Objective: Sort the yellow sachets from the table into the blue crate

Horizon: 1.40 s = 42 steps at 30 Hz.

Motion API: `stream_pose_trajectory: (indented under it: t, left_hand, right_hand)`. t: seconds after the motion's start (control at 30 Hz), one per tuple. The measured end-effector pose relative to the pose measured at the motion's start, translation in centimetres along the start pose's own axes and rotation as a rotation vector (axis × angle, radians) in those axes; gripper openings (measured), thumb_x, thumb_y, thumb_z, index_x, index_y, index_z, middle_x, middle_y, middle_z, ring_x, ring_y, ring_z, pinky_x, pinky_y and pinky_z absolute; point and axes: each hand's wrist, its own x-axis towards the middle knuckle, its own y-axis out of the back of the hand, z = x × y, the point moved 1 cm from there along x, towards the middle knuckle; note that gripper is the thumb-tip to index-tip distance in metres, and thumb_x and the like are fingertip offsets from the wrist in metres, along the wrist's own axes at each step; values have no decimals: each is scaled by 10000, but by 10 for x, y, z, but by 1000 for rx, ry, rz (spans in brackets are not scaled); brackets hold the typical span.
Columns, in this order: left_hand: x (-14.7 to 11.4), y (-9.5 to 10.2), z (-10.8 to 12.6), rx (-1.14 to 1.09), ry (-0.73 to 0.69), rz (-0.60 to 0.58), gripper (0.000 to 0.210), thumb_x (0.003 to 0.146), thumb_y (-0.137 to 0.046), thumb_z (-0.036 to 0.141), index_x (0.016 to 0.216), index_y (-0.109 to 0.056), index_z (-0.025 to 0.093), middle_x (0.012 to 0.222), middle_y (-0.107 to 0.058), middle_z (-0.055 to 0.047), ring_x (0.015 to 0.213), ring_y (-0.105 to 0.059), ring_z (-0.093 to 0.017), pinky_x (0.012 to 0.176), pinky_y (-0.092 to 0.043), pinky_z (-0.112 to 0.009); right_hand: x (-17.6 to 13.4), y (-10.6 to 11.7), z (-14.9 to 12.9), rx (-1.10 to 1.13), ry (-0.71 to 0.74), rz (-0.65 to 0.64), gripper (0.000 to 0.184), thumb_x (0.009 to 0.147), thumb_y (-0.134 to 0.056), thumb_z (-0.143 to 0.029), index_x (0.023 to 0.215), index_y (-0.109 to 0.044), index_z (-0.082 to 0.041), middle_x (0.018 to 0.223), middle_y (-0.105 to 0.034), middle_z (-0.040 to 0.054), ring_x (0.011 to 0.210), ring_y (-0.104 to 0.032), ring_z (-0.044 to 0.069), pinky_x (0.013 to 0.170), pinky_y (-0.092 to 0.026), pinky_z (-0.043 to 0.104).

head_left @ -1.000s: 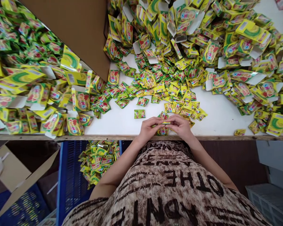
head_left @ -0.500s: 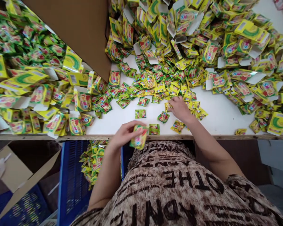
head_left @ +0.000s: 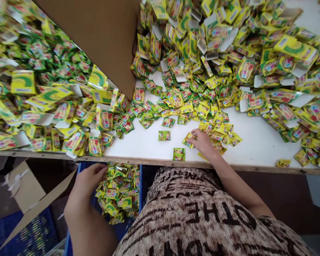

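My left hand (head_left: 86,181) hovers over a blue crate (head_left: 140,192) below the table edge. Its fingers are slightly apart, and nothing shows between them. Inside the crate lie many small yellow-and-green candy boxes (head_left: 126,202). On the white table, my right hand (head_left: 204,144) pinches the corner of a yellow candy sachet (head_left: 188,140). Beside it are a cluster of yellow sachets (head_left: 224,132) and, to the left, two separate green sachets, one farther back (head_left: 164,135) and one near the edge (head_left: 179,154).
A brown cardboard panel (head_left: 101,39) stands upright between heaps of flattened or open candy boxes (head_left: 226,46). More boxes and green sachets (head_left: 40,53) are piled left. The wooden table edge (head_left: 149,163) runs across in front of me. An open carton (head_left: 29,188) sits low at left.
My left hand has moved left and down from the table edge to above the crate, and the small box it held is gone from it. My right hand has come slightly nearer and left.
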Motion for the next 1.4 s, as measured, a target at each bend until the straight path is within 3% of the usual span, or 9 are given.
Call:
stream_pose_trajectory:
  t: [0.13, 0.23, 0.37, 0.53, 0.77, 0.9, 1.1, 1.23, 1.4]
  left_hand:
    - [19, 20, 151, -362, -545, 27, 308, 839, -634, 504, 1006, -711, 257, 875, -753, 1, 784, -699, -197, 743, -566, -305]
    - [79, 10, 263, -294, -825, 93, 233, 862, -617, 400, 896, -748, 209, 861, -749, -47, 794, -681, -199, 774, -546, -313]
    - [182, 4, 374, -128, -890, 372, 352, 865, -537, 142, 1182, -688, 153, 1213, -679, -137, 1155, -603, -265, 1035, -458, -427]
    - [263, 12, 454, 197, -829, 259, 508, 866, -549, 43, 1355, -568, 177, 1601, -307, -180, 1491, -214, -391, 1156, -141, -683]
    - [257, 31, 453, 427, -868, 229, 522, 801, -697, 123, 1284, -501, 83, 1534, -358, -214, 1492, -174, -414, 1172, -67, -666]
    - [181, 36, 412, 253, -884, 281, 601, 750, -755, 265, 1233, -456, 67, 1108, -608, -98, 1181, -556, -296, 1073, -371, -434]
    - [57, -63, 342, -39, -864, 45, 512, 684, -776, 384, 1083, -507, 210, 805, -603, -4, 692, -580, -196, 614, -408, -290]
    - [20, -123, 319, -156, -716, 19, 497, 700, -758, 437, 1061, -483, 236, 775, -607, 2, 688, -593, -217, 596, -381, -292]
    - [5, -149, 314, -219, -624, 114, 456, 723, -743, 343, 1062, -453, 251, 920, -656, -53, 861, -654, -271, 690, -441, -333]
  right_hand:
    - [-4, 8, -11, -262, 171, -85, 163, 791, -735, -253, 844, -603, -172, 936, -628, 88, 939, -579, 242, 829, -459, 354]
    - [-18, 11, -16, -285, 204, -166, 95, 852, -657, -206, 901, -585, -169, 865, -627, 78, 841, -582, 230, 758, -463, 337]
    - [-38, 12, -9, -180, 258, -181, 244, 880, -591, -141, 1122, -576, -165, 1055, -647, 129, 984, -611, 255, 853, -493, 370]
    - [-53, 20, 7, -118, 280, -242, 100, 881, -611, -157, 952, -643, -220, 977, -634, 88, 961, -601, 253, 830, -510, 369]
    - [-55, 28, 21, 33, 223, -238, 96, 904, -606, -225, 978, -665, -215, 903, -695, 58, 859, -648, 224, 782, -509, 350]
    - [-40, 51, 14, 367, 105, 195, 202, 827, -720, -317, 1002, -685, -223, 890, -721, 33, 799, -667, 211, 740, -535, 343]
    - [-15, 79, -30, 578, 179, 686, 295, 828, -732, -365, 1084, -672, -229, 931, -711, 36, 802, -669, 191, 762, -554, 332]
    - [-9, 66, -33, 276, 282, 585, 193, 860, -690, -331, 1022, -717, -229, 914, -719, 46, 821, -659, 202, 788, -538, 341]
    - [-17, 67, -21, 83, 260, 332, 124, 845, -677, -240, 943, -751, -220, 901, -733, 43, 864, -665, 209, 810, -514, 340]
